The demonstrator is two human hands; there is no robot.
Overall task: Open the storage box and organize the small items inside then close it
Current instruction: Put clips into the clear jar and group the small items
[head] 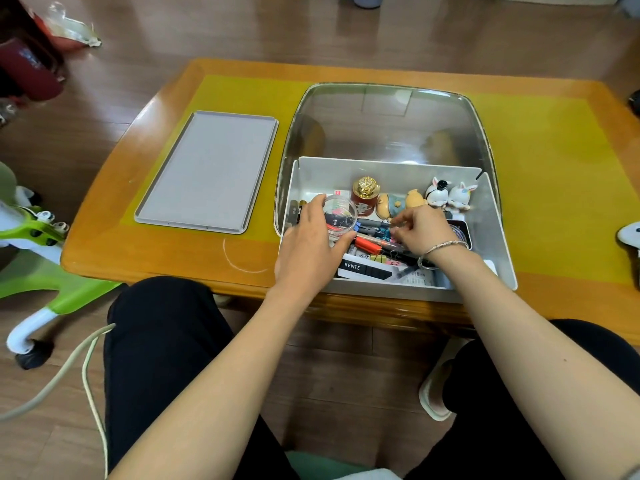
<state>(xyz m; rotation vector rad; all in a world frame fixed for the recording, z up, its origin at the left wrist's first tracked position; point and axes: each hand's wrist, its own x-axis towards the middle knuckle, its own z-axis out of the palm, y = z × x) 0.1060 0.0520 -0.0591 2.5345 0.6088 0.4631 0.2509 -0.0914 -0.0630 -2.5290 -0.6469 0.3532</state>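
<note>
The white storage box (498,237) stands open on the table, its clear lid (388,123) tipped up behind it. Inside lie pens, binder clips, a gold-capped bottle (364,199), a small bear figure (391,204) and two white rabbit figures (450,195). My left hand (311,244) grips a small round clear container (341,216) at the box's left end. My right hand (420,230) reaches among the pens and clips in the middle, fingertips pinching a small blue clip (386,228).
A flat grey tray (207,171) lies on the yellow mat (554,188) left of the box. The wooden table's near edge runs just above my knees. A green and white toy (38,244) stands on the floor at left, with a cable beside it.
</note>
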